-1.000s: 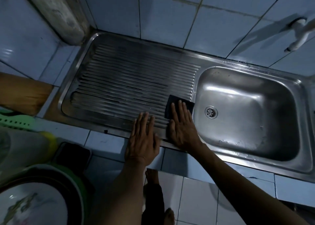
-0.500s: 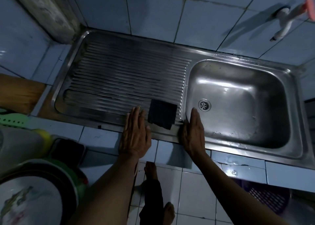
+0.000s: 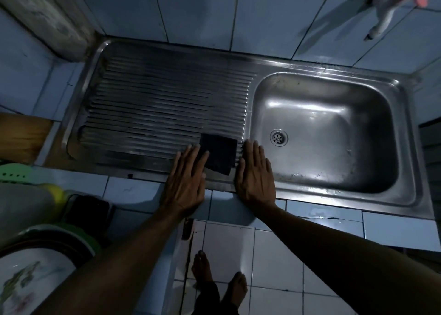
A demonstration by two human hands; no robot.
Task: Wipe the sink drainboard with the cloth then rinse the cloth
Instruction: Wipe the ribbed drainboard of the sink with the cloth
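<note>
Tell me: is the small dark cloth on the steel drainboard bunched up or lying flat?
Flat. The small dark cloth lies as a squarish patch on the ribbed steel drainboard, between the left hand and right hand.

No readable text, labels, brands or numbers anywhere: none on stainless steel sink (image 3: 405, 195), none on blue wall tiles (image 3: 195, 11).

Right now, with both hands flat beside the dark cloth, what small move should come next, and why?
Probably the right hand should slide onto the cloth and grip it. The cloth lies free on the drainboard between both open hands, so neither holds it for wiping.
</note>
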